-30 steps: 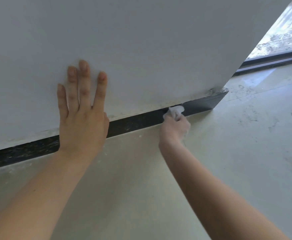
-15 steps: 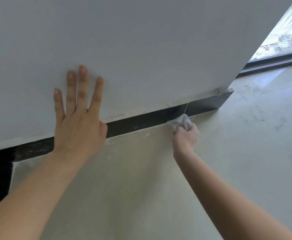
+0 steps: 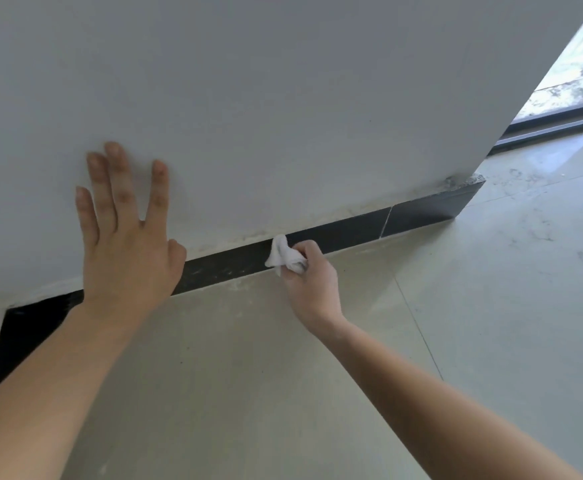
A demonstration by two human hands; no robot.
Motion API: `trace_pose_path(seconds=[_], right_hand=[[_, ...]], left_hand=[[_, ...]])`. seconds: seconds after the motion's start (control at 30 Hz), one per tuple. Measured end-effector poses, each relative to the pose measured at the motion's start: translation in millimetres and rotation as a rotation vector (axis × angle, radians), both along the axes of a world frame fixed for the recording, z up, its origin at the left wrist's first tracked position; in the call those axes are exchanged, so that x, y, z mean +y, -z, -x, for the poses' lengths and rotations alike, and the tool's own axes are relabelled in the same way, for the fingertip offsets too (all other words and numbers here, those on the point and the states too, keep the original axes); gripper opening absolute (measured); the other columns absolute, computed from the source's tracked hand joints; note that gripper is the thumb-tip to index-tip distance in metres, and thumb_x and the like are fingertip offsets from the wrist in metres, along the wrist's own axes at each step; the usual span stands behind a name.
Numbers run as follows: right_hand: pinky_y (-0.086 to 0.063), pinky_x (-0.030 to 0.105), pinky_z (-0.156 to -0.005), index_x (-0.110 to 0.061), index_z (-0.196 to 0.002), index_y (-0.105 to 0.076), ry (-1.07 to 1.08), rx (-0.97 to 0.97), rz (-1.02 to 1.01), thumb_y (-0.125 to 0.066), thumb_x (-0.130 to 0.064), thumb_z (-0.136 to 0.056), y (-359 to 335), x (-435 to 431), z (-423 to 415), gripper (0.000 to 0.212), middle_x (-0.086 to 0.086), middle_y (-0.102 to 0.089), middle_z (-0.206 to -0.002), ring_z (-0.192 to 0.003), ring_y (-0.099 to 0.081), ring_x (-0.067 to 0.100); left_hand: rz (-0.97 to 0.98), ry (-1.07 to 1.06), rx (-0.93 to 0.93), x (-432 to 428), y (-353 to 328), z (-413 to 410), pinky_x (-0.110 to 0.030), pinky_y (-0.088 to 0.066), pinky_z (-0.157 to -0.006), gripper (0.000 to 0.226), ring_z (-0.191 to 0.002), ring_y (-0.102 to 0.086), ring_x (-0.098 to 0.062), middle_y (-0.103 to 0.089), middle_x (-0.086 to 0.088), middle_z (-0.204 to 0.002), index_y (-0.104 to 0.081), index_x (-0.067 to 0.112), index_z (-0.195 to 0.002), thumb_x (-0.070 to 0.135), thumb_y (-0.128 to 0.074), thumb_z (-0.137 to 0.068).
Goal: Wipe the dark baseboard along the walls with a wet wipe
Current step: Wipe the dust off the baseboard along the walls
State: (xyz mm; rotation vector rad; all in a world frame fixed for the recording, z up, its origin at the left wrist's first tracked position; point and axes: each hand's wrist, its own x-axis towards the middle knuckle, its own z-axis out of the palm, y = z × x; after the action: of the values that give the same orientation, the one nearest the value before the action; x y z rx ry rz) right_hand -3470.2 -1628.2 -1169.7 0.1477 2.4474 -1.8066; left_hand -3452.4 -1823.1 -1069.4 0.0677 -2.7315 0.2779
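A dark baseboard (image 3: 349,230) runs along the foot of a white wall (image 3: 283,98), from the lower left up to the wall's corner at the right. My right hand (image 3: 312,282) grips a crumpled white wet wipe (image 3: 283,256) and holds it against the baseboard near its middle. My left hand (image 3: 124,233) lies flat on the wall with fingers spread, its palm covering a stretch of the baseboard. Dusty smears show on the baseboard between the two hands.
A pale tiled floor (image 3: 491,306) spreads below and to the right. The wall ends at a corner (image 3: 470,181) at the right. Beyond it lies a dark sliding-door track (image 3: 553,123) and a bright outdoor surface. A dark gap (image 3: 23,327) opens at the lower left.
My right hand with the wipe has slid left along the baseboard, away from the wall's corner. The view has shifted right and my left hand has stayed flat on the wall.
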Motion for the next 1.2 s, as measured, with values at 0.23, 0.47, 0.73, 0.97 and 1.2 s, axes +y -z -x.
trace_pose_path(seconds=[0.23,0.47,0.73,0.97,1.2], right_hand=[[-0.038,0.024,-0.063,-0.014,-0.090,-0.052,0.448,-0.066,-0.073,-0.053,-0.025,-0.090,13,76,31,0.011,-0.011,-0.052,-0.076,-0.073,-0.051,0.008],[-0.036,0.023,-0.069,-0.022,-0.086,-0.057,0.440,-0.043,-0.147,-0.050,-0.007,-0.085,31,42,33,0.017,-0.013,-0.062,-0.084,-0.080,-0.056,0.010],[-0.032,0.006,-0.056,-0.021,-0.096,-0.059,0.150,0.018,-0.173,-0.047,-0.007,-0.089,46,-45,2,0.020,-0.013,-0.060,-0.087,-0.077,-0.052,0.009],[-0.040,0.019,-0.057,-0.021,-0.084,-0.057,0.005,-0.080,-0.008,-0.063,-0.032,-0.089,39,-46,-25,0.014,-0.005,-0.064,-0.075,-0.066,-0.056,0.007],[-0.039,0.021,-0.063,-0.019,-0.088,-0.051,0.278,-0.006,-0.013,-0.058,-0.019,-0.091,34,-14,-2,0.008,-0.011,-0.056,-0.079,-0.074,-0.052,0.008]], left_hand=[[0.007,0.036,0.095,-10,12,12,-0.038,0.020,-0.113,0.088,-0.138,0.003,-0.052,0.000,-0.037,-0.150,0.001,0.013,-0.152,0.027,-0.061,-0.090],[0.067,0.115,0.180,-24,21,20,-0.039,0.018,-0.114,0.088,-0.134,-0.011,-0.057,-0.012,-0.040,-0.146,0.006,0.016,-0.151,0.031,-0.060,-0.093],[0.007,0.144,0.173,-23,24,19,-0.040,0.017,-0.112,0.091,-0.134,-0.008,-0.058,-0.009,-0.041,-0.146,0.013,0.020,-0.148,0.027,-0.059,-0.093],[0.012,0.193,0.166,-29,21,12,-0.040,0.015,-0.114,0.086,-0.138,-0.001,-0.050,-0.002,-0.032,-0.151,0.005,0.019,-0.151,0.023,-0.059,-0.093],[0.210,0.239,0.223,-88,6,3,-0.050,-0.001,-0.116,0.077,-0.134,-0.011,-0.051,-0.021,-0.042,-0.143,-0.005,0.006,-0.151,0.037,-0.051,-0.097]])
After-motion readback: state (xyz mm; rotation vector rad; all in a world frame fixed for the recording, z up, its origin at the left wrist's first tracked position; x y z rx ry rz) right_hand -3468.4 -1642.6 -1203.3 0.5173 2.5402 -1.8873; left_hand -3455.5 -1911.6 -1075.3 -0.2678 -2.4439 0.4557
